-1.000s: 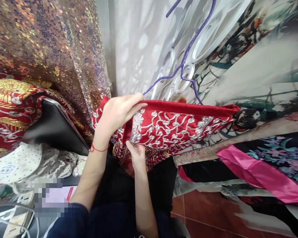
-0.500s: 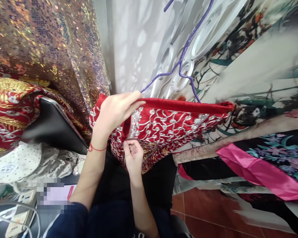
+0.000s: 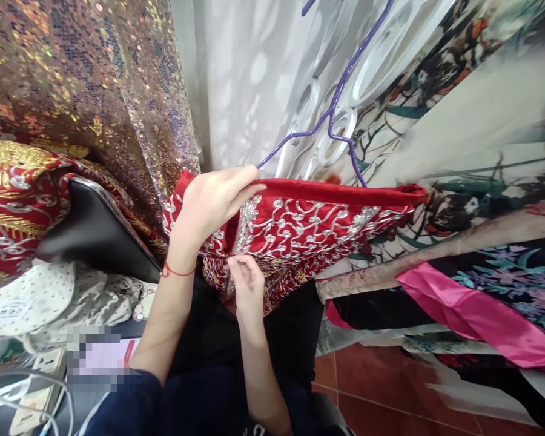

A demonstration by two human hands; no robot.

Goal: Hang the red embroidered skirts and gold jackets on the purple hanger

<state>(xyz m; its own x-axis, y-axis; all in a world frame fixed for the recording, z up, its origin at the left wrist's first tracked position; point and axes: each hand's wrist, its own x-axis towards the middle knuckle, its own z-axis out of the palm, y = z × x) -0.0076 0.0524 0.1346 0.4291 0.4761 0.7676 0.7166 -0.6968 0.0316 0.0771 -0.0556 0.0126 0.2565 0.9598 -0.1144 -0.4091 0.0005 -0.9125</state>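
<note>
A red skirt [image 3: 295,227] with silver embroidery lies across in front of me, its plain red waistband at the top. My left hand [image 3: 213,197] is closed over the left part of the waistband, thumb underneath. Lower down, my right hand [image 3: 249,275] pinches the skirt with thumb and forefinger at the bottom of a plain red strip beside the silver trim. Whatever small part lies between those fingertips is hidden. A purple wire hanger [image 3: 331,112] rises behind the waistband, its lower ends out of sight behind the skirt.
At left are a sequined cloth [image 3: 95,79], a black chair back [image 3: 104,230] with red-and-gold fabric, and a dotted white cap [image 3: 31,297]. A power strip [image 3: 40,387] with cables lies below. Floral garments [image 3: 518,290] hang at right above a red tiled floor [image 3: 372,387].
My right hand has shifted very slightly to the right, still pinching the skirt at the same spot. My left hand keeps its hold on the waistband.
</note>
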